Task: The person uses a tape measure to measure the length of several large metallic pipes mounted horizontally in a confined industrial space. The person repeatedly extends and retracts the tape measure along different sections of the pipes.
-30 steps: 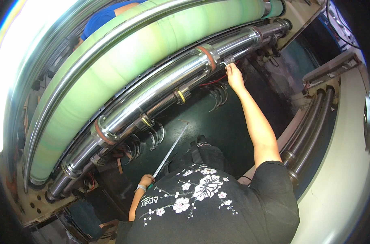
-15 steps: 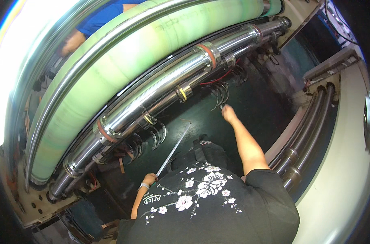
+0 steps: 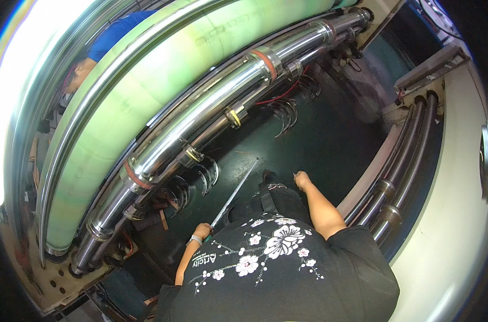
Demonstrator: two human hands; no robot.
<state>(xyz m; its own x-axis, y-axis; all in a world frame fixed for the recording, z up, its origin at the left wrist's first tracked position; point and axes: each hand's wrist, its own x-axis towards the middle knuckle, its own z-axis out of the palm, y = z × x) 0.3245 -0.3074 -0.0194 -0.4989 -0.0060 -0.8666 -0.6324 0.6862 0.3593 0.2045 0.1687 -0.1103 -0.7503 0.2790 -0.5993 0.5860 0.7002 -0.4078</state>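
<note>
My left hand [image 3: 202,231], a pale band at its wrist, is closed around a tape measure. A bit of green casing shows under the fingers. The tape measure's pale blade [image 3: 232,195] runs out from the hand, away and to the right, its far end over the dark green floor. My right hand [image 3: 303,181] is closed, with something small at the fingertips that I cannot make out. It is held above the floor, apart from the blade and nearer to me than the curved metal pieces [image 3: 287,117] under the rollers.
A big pale green roller [image 3: 163,88] and polished metal shafts [image 3: 201,118] with orange and yellow rings cross ahead. Behind the roller a person in blue [image 3: 112,37] leans in. To the right stand dark pipes [image 3: 399,166] and a white machine panel [image 3: 442,225].
My right hand has drawn back toward me, away from the curved metal pieces. My left hand keeps the tape measure extended. The person behind the roller has shifted, and the head now shows.
</note>
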